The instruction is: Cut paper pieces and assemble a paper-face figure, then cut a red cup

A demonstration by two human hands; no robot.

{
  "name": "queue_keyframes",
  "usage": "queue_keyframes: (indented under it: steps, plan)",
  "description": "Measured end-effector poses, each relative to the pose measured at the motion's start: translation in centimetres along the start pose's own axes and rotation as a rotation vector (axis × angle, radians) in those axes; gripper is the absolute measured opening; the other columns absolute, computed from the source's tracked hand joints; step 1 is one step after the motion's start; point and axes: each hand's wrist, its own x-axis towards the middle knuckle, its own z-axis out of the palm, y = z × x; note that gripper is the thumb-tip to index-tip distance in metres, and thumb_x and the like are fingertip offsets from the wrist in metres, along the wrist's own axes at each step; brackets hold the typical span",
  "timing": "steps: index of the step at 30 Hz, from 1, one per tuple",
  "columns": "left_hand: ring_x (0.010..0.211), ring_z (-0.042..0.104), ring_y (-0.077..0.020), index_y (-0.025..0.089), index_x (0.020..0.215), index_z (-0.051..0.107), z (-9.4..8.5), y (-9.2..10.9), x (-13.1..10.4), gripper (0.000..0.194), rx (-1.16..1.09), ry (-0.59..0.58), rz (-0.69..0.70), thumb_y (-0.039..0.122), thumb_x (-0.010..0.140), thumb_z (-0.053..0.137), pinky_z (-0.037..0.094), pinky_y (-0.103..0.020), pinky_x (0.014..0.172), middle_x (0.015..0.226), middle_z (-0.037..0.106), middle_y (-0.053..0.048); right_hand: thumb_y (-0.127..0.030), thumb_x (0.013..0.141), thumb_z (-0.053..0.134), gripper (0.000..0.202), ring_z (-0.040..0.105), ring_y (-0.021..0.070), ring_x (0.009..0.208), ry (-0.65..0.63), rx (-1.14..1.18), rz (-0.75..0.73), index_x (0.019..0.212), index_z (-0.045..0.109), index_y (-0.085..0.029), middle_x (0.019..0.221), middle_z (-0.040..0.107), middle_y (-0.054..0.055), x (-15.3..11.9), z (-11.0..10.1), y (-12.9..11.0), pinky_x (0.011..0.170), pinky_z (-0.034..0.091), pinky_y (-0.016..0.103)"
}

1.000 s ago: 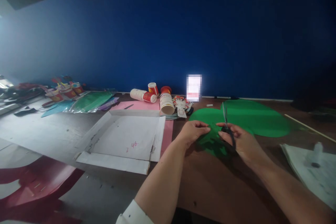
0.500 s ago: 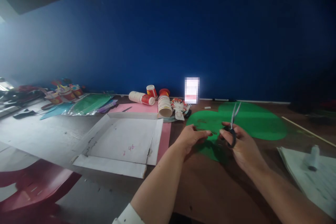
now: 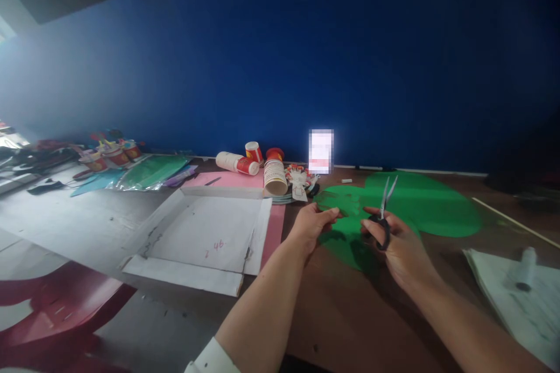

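Scissors, right hand, tips pointing away over green paper

Item: scissors (image 3: 384,226), one pair, black handles, metal blades slightly parted. Held in the right hand (image 3: 396,234), thumb and fingers curled round the handles. Long axis runs away from the person, tips raised and leaning a little right; the blades stand beyond the right fingers, not turned toward the left hand (image 3: 315,226). Of the two, the right hand is nearer; the left hand lies to the scissors' left, with a gap between. Left thumb and forefinger are drawn close together at the green paper (image 3: 437,210); whether they pinch its edge or a loose piece cannot be told.

Surface: brown table (image 3: 350,315), dark finish. The green paper spreads below and behind both hands, its far part rounded.

Surroundings: to the left, a shallow white box (image 3: 184,273) partly over pink paper (image 3: 273,233); behind it, a stack of paper cups (image 3: 275,178) on its side. To the right, a thin stick (image 3: 516,221) and white sheets (image 3: 494,285) bearing a small tube (image 3: 527,268). Room: blue wall (image 3: 280,58) behind; red chair (image 3: 65,303) at lower left.
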Motion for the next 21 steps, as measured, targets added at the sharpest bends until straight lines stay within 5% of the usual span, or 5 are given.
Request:
queue_keyframes:
  steps: [11, 21]
  plan:
    - [0.063, 0.054, -0.0097, 0.012, 0.080, 0.066, 0.01, -0.55, 0.05, 0.035, 0.064, 0.003, 0.057, 0.037, 0.063, 0.081, 0.041, -0.023, 0.060, 0.077, 0.068, -0.007, -0.040, 0.061, 0.085, 0.050, 0.056, 0.0124, 0.061, 0.005, 0.003, -0.006, 0.105, 0.068, -0.023, 0.070, 0.063, -0.004, -0.08, 0.13, -0.33, 0.051, 0.038, 0.022]
    - [0.055, 0.051, -0.0082, 0.013, 0.083, 0.065, 0.14, -0.88, 0.36, 0.033, 0.013, 0.144, 0.043, 0.032, 0.060, 0.080, 0.040, -0.022, 0.055, 0.070, 0.062, -0.002, -0.043, 0.062, 0.085, 0.048, 0.057, 0.0134, 0.065, -0.002, -0.013, 0.046, 0.103, 0.068, -0.026, 0.072, 0.063, -0.003, 0.11, -0.13, 0.23, 0.053, 0.040, 0.022]
